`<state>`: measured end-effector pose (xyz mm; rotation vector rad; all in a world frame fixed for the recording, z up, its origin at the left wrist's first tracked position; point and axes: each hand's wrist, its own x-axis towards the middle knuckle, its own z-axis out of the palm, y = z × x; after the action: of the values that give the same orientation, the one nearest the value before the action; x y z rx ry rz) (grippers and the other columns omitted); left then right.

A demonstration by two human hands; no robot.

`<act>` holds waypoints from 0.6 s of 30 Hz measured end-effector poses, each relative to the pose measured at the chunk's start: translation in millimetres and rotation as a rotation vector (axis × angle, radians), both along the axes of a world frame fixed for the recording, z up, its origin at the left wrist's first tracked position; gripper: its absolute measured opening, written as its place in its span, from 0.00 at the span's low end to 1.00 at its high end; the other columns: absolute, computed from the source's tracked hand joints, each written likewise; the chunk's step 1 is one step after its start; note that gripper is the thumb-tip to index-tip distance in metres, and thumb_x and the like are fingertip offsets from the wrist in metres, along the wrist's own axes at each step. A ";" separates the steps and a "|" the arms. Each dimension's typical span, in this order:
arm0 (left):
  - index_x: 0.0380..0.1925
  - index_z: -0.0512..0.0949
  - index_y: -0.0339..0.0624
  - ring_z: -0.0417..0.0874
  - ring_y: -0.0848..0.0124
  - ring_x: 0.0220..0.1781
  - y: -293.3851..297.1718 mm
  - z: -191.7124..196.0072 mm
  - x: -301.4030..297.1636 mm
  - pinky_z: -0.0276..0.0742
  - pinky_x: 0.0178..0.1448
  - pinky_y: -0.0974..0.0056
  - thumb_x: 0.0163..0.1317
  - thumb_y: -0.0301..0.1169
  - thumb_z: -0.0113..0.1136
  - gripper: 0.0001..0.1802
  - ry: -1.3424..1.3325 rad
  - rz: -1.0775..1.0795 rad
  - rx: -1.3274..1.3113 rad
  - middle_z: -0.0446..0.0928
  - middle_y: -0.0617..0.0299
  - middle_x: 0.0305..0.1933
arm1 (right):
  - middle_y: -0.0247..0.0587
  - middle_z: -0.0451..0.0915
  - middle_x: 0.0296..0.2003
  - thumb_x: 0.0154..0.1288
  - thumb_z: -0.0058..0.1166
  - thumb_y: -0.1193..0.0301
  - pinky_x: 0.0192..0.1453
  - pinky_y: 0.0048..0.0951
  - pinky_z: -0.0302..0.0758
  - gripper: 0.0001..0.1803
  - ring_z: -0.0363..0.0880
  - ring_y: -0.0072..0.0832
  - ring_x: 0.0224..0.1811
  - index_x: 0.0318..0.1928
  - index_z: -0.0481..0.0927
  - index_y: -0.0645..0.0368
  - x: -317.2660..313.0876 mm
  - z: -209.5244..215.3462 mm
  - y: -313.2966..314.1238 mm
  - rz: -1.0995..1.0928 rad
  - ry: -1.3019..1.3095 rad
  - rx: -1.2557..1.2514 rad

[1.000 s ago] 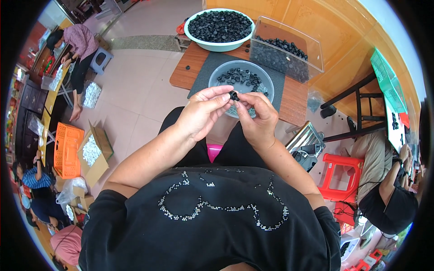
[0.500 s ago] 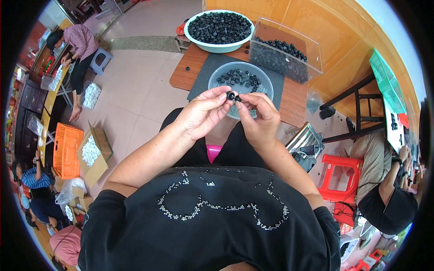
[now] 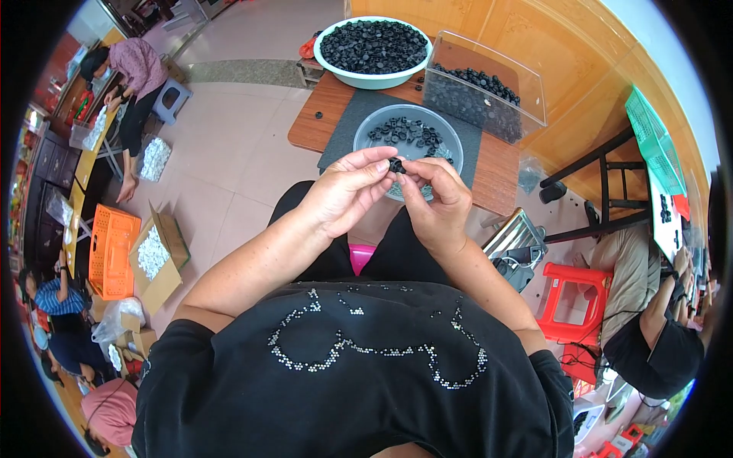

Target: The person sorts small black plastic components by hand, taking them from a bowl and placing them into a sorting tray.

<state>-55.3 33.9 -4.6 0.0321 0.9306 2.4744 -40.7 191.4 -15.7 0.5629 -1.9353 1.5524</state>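
Observation:
Above the near side of a grey basin (image 3: pixel 450 136), my two hands meet fingertip to fingertip. Between the thumb and fingers of my left hand (image 3: pixel 347 189) is a small black round part (image 3: pixel 395 164), its ringed face partly showing. My right hand (image 3: pixel 435 200) pinches at the right side of that part. Its fingertips cover any second piece there, so I cannot tell whether two pieces are joined. Loose black round parts (image 3: pixel 408 131) lie in the basin, with small clear or pale green pieces partly hidden by my hands.
On the brown table (image 3: pixel 495 179) are a dark grey mat (image 3: pixel 341 141), a pale green basin (image 3: pixel 374 79) heaped with black parts and a clear box (image 3: pixel 527 114) of similar parts. A red stool (image 3: pixel 569 301) stands right. People sit at work on both sides.
The black piece in my right fingertips, visible beside the left one before, has come against it and is now mostly covered. Both hands otherwise stay in place.

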 end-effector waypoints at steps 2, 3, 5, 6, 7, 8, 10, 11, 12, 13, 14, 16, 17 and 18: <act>0.45 0.74 0.36 0.77 0.74 0.45 0.3 0.2 0.4 0.75 0.53 0.72 0.62 0.23 0.53 0.11 0.020 0.011 -0.014 0.76 0.57 0.44 | 0.42 0.79 0.31 0.48 0.60 0.84 0.32 0.20 0.75 0.11 0.78 0.23 0.29 0.36 0.79 0.64 0.4 1.1 -0.6 -0.007 -0.012 0.000; 0.46 0.74 0.37 0.77 0.74 0.45 0.6 0.3 0.7 0.75 0.53 0.72 0.62 0.24 0.53 0.12 0.040 0.021 -0.029 0.77 0.58 0.44 | 0.42 0.79 0.31 0.48 0.60 0.83 0.32 0.21 0.75 0.11 0.78 0.23 0.29 0.35 0.79 0.64 0.8 1.5 -0.9 -0.016 -0.024 0.000; 0.46 0.74 0.37 0.77 0.74 0.45 1.8 2.0 1.6 0.75 0.53 0.72 0.62 0.24 0.53 0.12 0.050 0.034 -0.041 0.77 0.57 0.44 | 0.42 0.79 0.30 0.48 0.61 0.83 0.32 0.21 0.75 0.10 0.78 0.23 0.29 0.35 0.79 0.64 1.8 1.6 -1.1 -0.020 -0.020 -0.007; 0.45 0.74 0.37 0.77 0.74 0.45 2.2 2.5 1.9 0.74 0.53 0.72 0.62 0.24 0.53 0.11 0.059 0.046 -0.053 0.77 0.57 0.45 | 0.42 0.79 0.30 0.48 0.61 0.83 0.33 0.22 0.75 0.10 0.78 0.23 0.29 0.34 0.78 0.64 2.2 1.7 -1.2 -0.026 -0.017 -0.014; 0.45 0.74 0.37 0.77 0.74 0.45 2.3 2.3 2.0 0.74 0.53 0.72 0.62 0.24 0.53 0.11 0.059 0.046 -0.052 0.77 0.57 0.45 | 0.42 0.79 0.30 0.48 0.61 0.83 0.33 0.22 0.75 0.10 0.78 0.23 0.29 0.34 0.78 0.64 2.6 2.2 -1.0 -0.025 -0.016 -0.013; 0.45 0.74 0.36 0.77 0.74 0.45 2.3 2.0 2.1 0.74 0.53 0.72 0.62 0.24 0.53 0.11 0.068 0.057 -0.051 0.77 0.56 0.44 | 0.42 0.79 0.31 0.49 0.60 0.84 0.33 0.20 0.74 0.09 0.77 0.22 0.30 0.34 0.78 0.66 2.9 3.0 -0.8 -0.014 -0.006 -0.001; 0.45 0.74 0.35 0.78 0.73 0.46 2.9 1.9 2.5 0.74 0.53 0.71 0.62 0.24 0.53 0.11 0.076 0.068 -0.049 0.77 0.56 0.44 | 0.43 0.78 0.32 0.51 0.60 0.85 0.33 0.19 0.72 0.08 0.75 0.21 0.31 0.33 0.77 0.67 2.2 2.5 -0.5 -0.002 0.005 0.012; 0.44 0.75 0.35 0.78 0.73 0.46 3.9 2.4 3.0 0.74 0.53 0.71 0.62 0.24 0.53 0.11 0.076 0.087 -0.073 0.77 0.56 0.44 | 0.44 0.79 0.32 0.50 0.60 0.85 0.34 0.20 0.73 0.08 0.76 0.23 0.31 0.33 0.77 0.67 0.8 0.8 -0.4 -0.008 0.035 0.019; 0.44 0.75 0.35 0.78 0.73 0.46 4.6 2.9 3.5 0.74 0.54 0.71 0.62 0.24 0.53 0.10 0.075 0.106 -0.097 0.77 0.56 0.44 | 0.44 0.79 0.31 0.50 0.60 0.85 0.34 0.21 0.73 0.08 0.77 0.25 0.31 0.32 0.77 0.67 -0.2 0.0 -0.2 -0.014 0.065 0.027; 0.44 0.75 0.35 0.78 0.73 0.46 5.1 3.8 4.7 0.74 0.54 0.71 0.62 0.24 0.53 0.10 0.075 0.106 -0.097 0.77 0.56 0.44 | 0.44 0.79 0.31 0.50 0.60 0.85 0.34 0.21 0.73 0.08 0.77 0.25 0.31 0.32 0.77 0.67 -0.8 0.6 0.6 -0.014 0.066 0.027; 0.44 0.76 0.34 0.78 0.73 0.45 5.4 5.0 6.1 0.74 0.53 0.71 0.62 0.24 0.54 0.11 0.122 0.114 -0.142 0.78 0.56 0.44 | 0.44 0.79 0.30 0.49 0.60 0.85 0.34 0.22 0.73 0.08 0.78 0.26 0.31 0.32 0.78 0.67 -1.3 1.5 1.6 -0.022 0.096 0.058; 0.44 0.76 0.34 0.78 0.73 0.45 5.2 4.6 6.5 0.74 0.53 0.71 0.62 0.24 0.54 0.11 0.169 0.123 -0.186 0.78 0.56 0.44 | 0.44 0.79 0.30 0.48 0.60 0.85 0.34 0.23 0.74 0.08 0.78 0.28 0.31 0.31 0.78 0.66 -1.3 3.4 2.3 -0.030 0.128 0.090; 0.45 0.76 0.34 0.78 0.74 0.45 4.4 2.7 6.0 0.74 0.52 0.71 0.62 0.24 0.55 0.12 0.227 0.129 -0.250 0.78 0.56 0.44 | 0.44 0.79 0.29 0.48 0.60 0.85 0.34 0.24 0.74 0.08 0.79 0.29 0.31 0.31 0.78 0.66 -1.1 4.4 2.3 -0.027 0.127 0.097; 0.46 0.76 0.33 0.78 0.74 0.45 4.0 1.6 5.8 0.74 0.52 0.71 0.61 0.24 0.55 0.13 0.284 0.136 -0.315 0.78 0.56 0.44 | 0.44 0.79 0.29 0.48 0.60 0.85 0.34 0.24 0.74 0.08 0.79 0.30 0.31 0.31 0.78 0.66 -0.8 5.3 2.4 -0.024 0.126 0.103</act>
<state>-49.5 37.9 -3.0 0.2262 1.4788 2.4555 -41.5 193.8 -10.3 0.6627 -1.9273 1.3750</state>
